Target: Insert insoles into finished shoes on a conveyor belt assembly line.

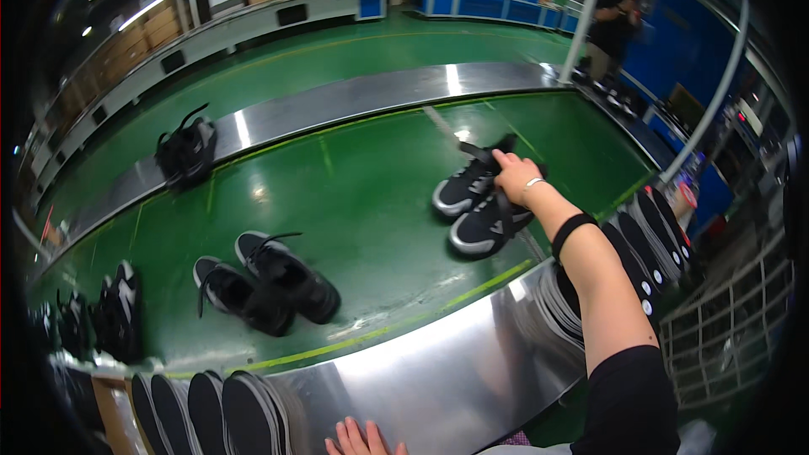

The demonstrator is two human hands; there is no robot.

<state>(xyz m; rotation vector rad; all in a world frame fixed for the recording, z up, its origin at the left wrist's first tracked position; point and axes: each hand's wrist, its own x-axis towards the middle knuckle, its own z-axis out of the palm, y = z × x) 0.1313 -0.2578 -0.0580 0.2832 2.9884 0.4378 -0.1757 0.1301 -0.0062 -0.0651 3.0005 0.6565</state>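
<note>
Over the green belt surface, my right hand (514, 175) reaches out to a pair of black sneakers with grey toes. Its fingers are closed around the upper part of the shoes, near the straps. The farther shoe (462, 190) and the nearer shoe (482, 229) stand side by side, toes toward the lower left. The fingers hide part of the openings. At the lower edge, my left hand (361, 440) has its fingers spread by the steel ledge (404, 375), holding nothing; only the fingers show.
Another pair of black shoes (268, 278) stands left of centre, with more shoes (116, 307) at the far left. A black shoe (187, 147) sits on the far steel rail. Insole stacks (244, 413) line the ledge, others (636, 240) at right. A person (615, 25) stands beyond.
</note>
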